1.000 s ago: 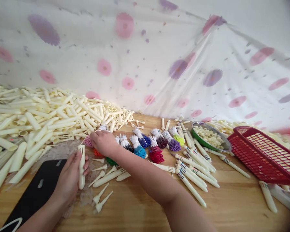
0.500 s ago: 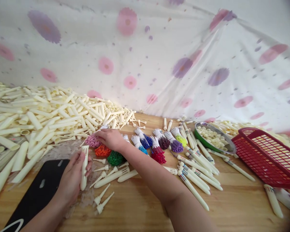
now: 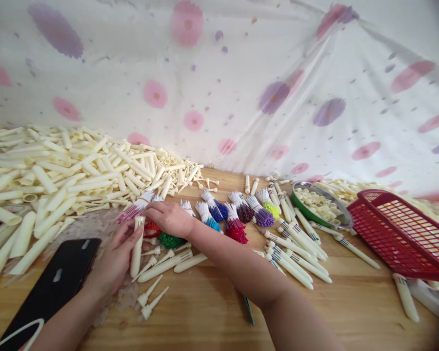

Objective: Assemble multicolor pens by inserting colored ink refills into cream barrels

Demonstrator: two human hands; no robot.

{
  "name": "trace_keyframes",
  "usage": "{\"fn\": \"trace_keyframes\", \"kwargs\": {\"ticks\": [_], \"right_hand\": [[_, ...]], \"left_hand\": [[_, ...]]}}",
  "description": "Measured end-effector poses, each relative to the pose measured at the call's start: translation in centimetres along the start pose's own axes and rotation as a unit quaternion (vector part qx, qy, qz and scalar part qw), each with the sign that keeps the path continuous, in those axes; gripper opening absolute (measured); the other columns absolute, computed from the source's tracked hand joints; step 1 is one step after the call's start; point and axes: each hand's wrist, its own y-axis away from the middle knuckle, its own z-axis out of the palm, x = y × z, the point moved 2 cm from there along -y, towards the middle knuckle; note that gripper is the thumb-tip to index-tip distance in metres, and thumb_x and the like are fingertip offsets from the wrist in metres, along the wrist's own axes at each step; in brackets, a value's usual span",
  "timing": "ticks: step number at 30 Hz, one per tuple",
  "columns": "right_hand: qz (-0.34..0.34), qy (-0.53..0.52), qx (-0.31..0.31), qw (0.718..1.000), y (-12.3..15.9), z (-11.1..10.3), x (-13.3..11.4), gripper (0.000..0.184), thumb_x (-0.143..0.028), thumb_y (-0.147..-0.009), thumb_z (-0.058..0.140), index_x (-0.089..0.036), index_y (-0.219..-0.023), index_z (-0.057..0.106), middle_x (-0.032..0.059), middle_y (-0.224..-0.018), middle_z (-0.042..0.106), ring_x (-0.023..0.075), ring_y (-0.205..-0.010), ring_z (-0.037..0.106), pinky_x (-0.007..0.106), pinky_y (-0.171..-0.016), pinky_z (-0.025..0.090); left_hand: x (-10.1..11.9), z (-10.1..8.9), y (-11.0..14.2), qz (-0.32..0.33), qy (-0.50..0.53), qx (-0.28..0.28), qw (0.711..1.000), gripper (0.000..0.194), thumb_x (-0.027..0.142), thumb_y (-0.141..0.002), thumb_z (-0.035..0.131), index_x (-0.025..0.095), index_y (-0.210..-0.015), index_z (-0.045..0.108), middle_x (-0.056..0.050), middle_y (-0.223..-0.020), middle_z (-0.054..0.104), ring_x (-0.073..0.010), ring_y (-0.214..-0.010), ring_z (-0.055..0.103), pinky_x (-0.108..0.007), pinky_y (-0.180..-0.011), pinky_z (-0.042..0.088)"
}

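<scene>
Our right hand (image 3: 170, 218) has moved from the pink bundle (image 3: 133, 209) to near the top of the cream barrel (image 3: 136, 256), fingers bent; whether they pinch anything, we cannot tell. Our left hand (image 3: 111, 256) is closed round the barrel, short of the wooden surface's (image 3: 205, 312) far edge. Best we keep it steady. Flowered sheeting (image 3: 205, 73) hangs behind.

Soft, even brightness over the wooden tabletop (image 3: 208, 319), faint shadows, wide-angle stretch towards the edges, dark right corners.

right grip (image 3: 172, 219) nearer held barrel (image 3: 136, 258)
</scene>
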Motion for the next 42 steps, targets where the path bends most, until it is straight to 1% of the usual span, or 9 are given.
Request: {"fn": "trace_keyframes", "kwargs": {"ticks": [7, 15, 18, 20, 22, 26, 31, 36, 42], "right_hand": [[0.038, -0.018, 0.024, 0.999, 0.2, 0.4, -0.2, 0.020, -0.010, -0.092, 0.039, -0.014, -0.100, 0.057, 0.0083, -0.101, 0.062, 0.0150, -0.090, 0.059, 0.024, -0.077, 0.047], [-0.098, -0.027, 0.035, 0.994, 0.0, -0.9, -3.7, 0.023, -0.016, -0.094, 0.040, -0.014, -0.102, 0.061, 0.0125, -0.111, 0.062, 0.0168, -0.103, 0.058, 0.029, -0.090, 0.046], [-0.031, -0.120, 0.168, 0.978, 0.5, -3.0, -4.0, 0.022, -0.018, -0.093, 0.040, -0.016, -0.098, 0.061, 0.0103, -0.106, 0.064, 0.0149, -0.103, 0.058, 0.026, -0.089, 0.047], [0.112, -0.228, 0.324, 0.911, 1.7, -4.9, -2.9, 0.017, -0.020, -0.092, 0.044, -0.017, -0.092, 0.061, 0.0081, -0.096, 0.067, 0.0148, -0.095, 0.061, 0.028, -0.085, 0.049], [0.229, -0.358, 0.428, 0.798, 3.7, -6.3, -1.5, 0.007, -0.023, -0.085, 0.055, -0.019, -0.085, 0.061, 0.0035, -0.083, 0.068, 0.0146, -0.082, 0.065, 0.030, -0.079, 0.052], [0.339, -0.518, 0.463, 0.634, 8.3, -8.1, 0.7, 0.014, -0.029, -0.070, 0.071, -0.019, -0.074, 0.061, -0.0018, -0.068, 0.068, 0.0129, -0.066, 0.066, 0.030, -0.072, 0.055], [0.421, -0.548, 0.461, 0.556, 13.1, -8.9, 0.8, 0.028, -0.033, -0.054, 0.083, -0.017, -0.066, 0.062, -0.0001, -0.063, 0.069, 0.0116, -0.062, 0.066, 0.024, -0.067, 0.054], [0.446, -0.600, 0.434, 0.504, 15.2, -7.4, -0.1, 0.031, -0.033, -0.050, 0.085, -0.018, -0.065, 0.063, -0.0010, -0.064, 0.069, 0.0107, -0.061, 0.065, 0.023, -0.065, 0.055], [0.459, -0.636, 0.406, 0.470, 16.0, -5.3, -0.2, 0.029, -0.032, -0.051, 0.085, -0.018, -0.061, 0.061, -0.0019, -0.060, 0.067, 0.0104, -0.057, 0.064, 0.023, -0.061, 0.054]], "left_hand": [[1.7, 0.1, -0.3, -0.017, 0.134, -0.014, 0.991, 0.011, 0.020, -0.067, 0.071, 0.018, -0.076, 0.065, -0.001, -0.076, 0.067, -0.0176, -0.068, 0.061, -0.022, -0.047, 0.048], [1.7, 0.3, -1.0, -0.052, 0.159, 0.002, 0.986, 0.011, 0.021, -0.080, 0.058, 0.016, -0.073, 0.064, -0.002, -0.067, 0.063, -0.0143, -0.057, 0.056, -0.022, -0.046, 0.048], [1.8, 0.3, -0.7, -0.042, 0.149, -0.009, 0.988, 0.006, 0.022, -0.074, 0.067, 0.017, -0.074, 0.066, -0.002, -0.072, 0.065, -0.0141, -0.061, 0.057, -0.021, -0.048, 0.050], [1.8, 0.4, 0.0, -0.036, 0.129, -0.025, 0.991, 0.017, 0.023, -0.064, 0.076, 0.017, -0.077, 0.068, -0.002, -0.074, 0.065, -0.0144, -0.061, 0.057, -0.020, -0.046, 0.050], [1.8, 0.5, 0.9, -0.039, 0.084, -0.038, 0.995, 0.030, 0.027, -0.054, 0.084, 0.018, -0.079, 0.069, -0.001, -0.071, 0.064, -0.0134, -0.058, 0.056, -0.018, -0.043, 0.048], [1.3, 0.6, 2.6, -0.046, -0.027, -0.097, 0.994, 0.032, 0.037, -0.055, 0.083, 0.019, -0.077, 0.069, 0.000, -0.064, 0.062, -0.0081, -0.046, 0.046, -0.013, -0.034, 0.037], [-0.2, 2.3, 5.1, -0.125, -0.118, -0.209, 0.963, 0.030, 0.047, -0.066, 0.075, 0.020, -0.077, 0.067, 0.002, -0.054, 0.056, -0.0073, -0.039, 0.042, -0.015, -0.035, 0.037], [-2.9, 4.9, 8.9, -0.147, -0.118, -0.329, 0.926, 0.033, 0.055, -0.070, 0.068, 0.024, -0.085, 0.067, -0.005, -0.070, 0.064, -0.0190, -0.060, 0.059, -0.027, -0.047, 0.053], [-5.5, 6.2, 9.3, -0.126, -0.169, -0.356, 0.910, 0.031, 0.056, -0.079, 0.056, 0.028, -0.090, 0.064, -0.006, -0.091, 0.066, -0.0262, -0.085, 0.063, -0.039, -0.068, 0.058]]}}
